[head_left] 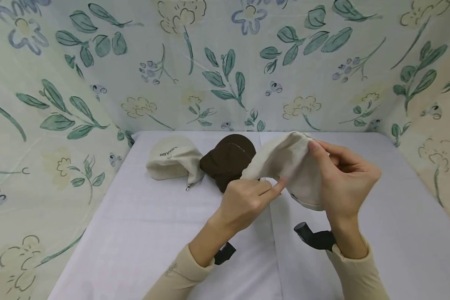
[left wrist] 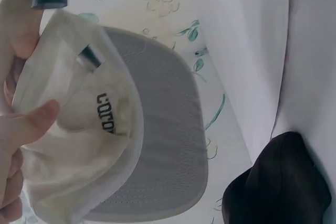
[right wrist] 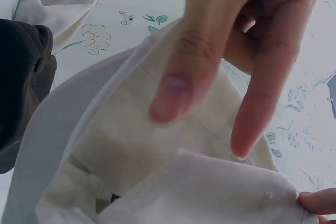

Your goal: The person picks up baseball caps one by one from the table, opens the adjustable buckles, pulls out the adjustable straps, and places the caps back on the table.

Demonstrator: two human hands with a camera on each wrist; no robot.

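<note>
"Since the cap (head_left: pixel 303 179) is up off the table (head_left: pixel 146 237), what has hold of it?"

"Mainly the left hand (head_left: pixel 247 204): its thumb (left wrist: pixel 39 121) lies on the crown, and its other fingers curl at the edge, gripping it."

"And the right hand (head_left: pixel 344 179)?"

"Up by the cap's top edge. From the right wrist, its thumb (right wrist: pixel 176 98) and a finger (right wrist: pixel 262 98) stand apart over the cloth, blurred; I can't tell whether they pinch it."

"So the cap is between the two?"

"Yes, and the left wrist view puts the brim (left wrist: pixel 170 129) on the side away from the left thumb."

"Anything near?"

"Beyond the left hand lies the brown cap (head_left: pixel 230 160), just beside the cream cap (head_left: pixel 168 160)."
</note>
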